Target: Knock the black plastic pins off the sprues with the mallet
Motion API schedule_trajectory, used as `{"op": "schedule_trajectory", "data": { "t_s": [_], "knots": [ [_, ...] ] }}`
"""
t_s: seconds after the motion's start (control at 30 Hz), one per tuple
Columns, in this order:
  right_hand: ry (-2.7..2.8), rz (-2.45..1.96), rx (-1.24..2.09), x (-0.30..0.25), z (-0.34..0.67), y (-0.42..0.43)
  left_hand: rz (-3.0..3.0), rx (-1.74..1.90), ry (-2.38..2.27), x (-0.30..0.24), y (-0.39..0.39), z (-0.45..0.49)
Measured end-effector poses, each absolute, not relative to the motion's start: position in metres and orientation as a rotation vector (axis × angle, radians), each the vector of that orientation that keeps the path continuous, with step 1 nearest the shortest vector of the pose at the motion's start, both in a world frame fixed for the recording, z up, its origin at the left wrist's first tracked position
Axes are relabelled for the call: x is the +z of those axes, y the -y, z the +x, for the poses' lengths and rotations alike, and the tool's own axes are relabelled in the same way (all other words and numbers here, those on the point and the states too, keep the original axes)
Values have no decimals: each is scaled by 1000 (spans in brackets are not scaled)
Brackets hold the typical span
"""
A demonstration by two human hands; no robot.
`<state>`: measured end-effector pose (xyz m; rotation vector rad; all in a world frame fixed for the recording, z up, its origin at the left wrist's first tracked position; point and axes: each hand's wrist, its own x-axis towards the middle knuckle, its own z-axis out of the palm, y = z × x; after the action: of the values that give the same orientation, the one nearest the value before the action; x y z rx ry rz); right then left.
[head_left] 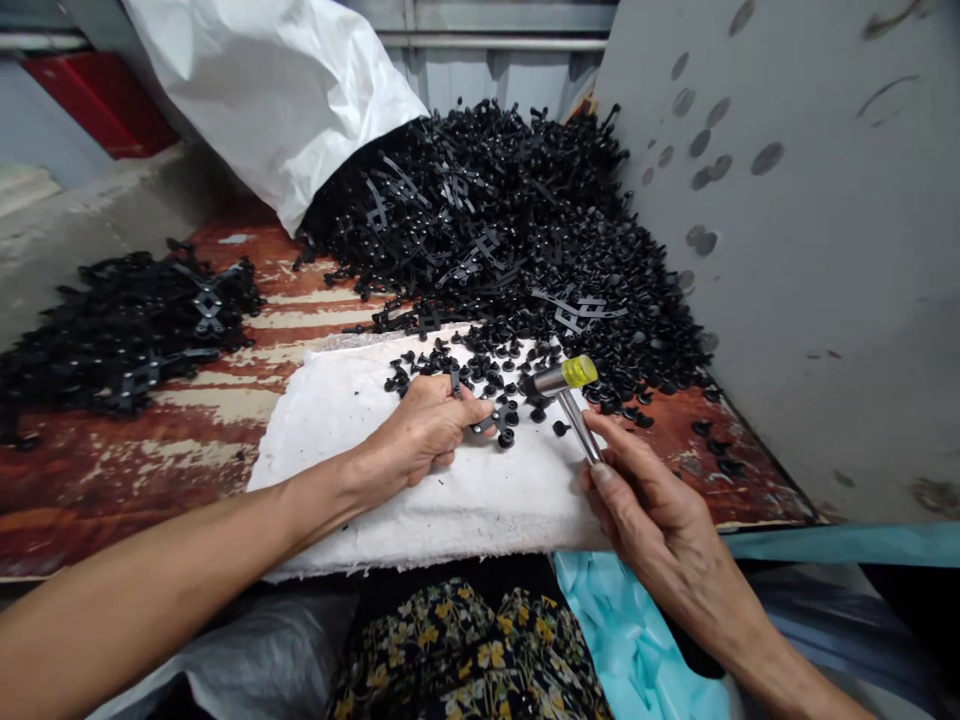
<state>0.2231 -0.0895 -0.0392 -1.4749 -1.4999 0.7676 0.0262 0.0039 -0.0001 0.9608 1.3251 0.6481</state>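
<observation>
In my left hand (420,432) I pinch a small black linkage part (484,424), its end close to a round black knob (506,438) on the white cloth (337,450). My right hand (652,495) is closed round the metal handle of a small mallet (577,418). The mallet has a silver head with a yellow face on one side and a dark face on the other, and its head is held above the cloth. Several loose black knobs (491,375) are scattered on the cloth beyond my left hand. My fingers cover part of the linkage.
A big heap of black parts (487,210) fills the back, partly under a white sack (277,90). Linked black parts (127,330) form a pile at left on the worn red-brown board (225,450). A grey panel (810,250) bounds the right side.
</observation>
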Motion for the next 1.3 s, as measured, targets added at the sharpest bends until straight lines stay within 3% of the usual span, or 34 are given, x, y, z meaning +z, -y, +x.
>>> {"op": "schedule_trajectory", "data": {
  "t_s": [1.3],
  "knots": [
    [1550, -1457, 770, -38, 228, 90, 1007, 615, -1452, 0, -4, 40]
  ]
}}
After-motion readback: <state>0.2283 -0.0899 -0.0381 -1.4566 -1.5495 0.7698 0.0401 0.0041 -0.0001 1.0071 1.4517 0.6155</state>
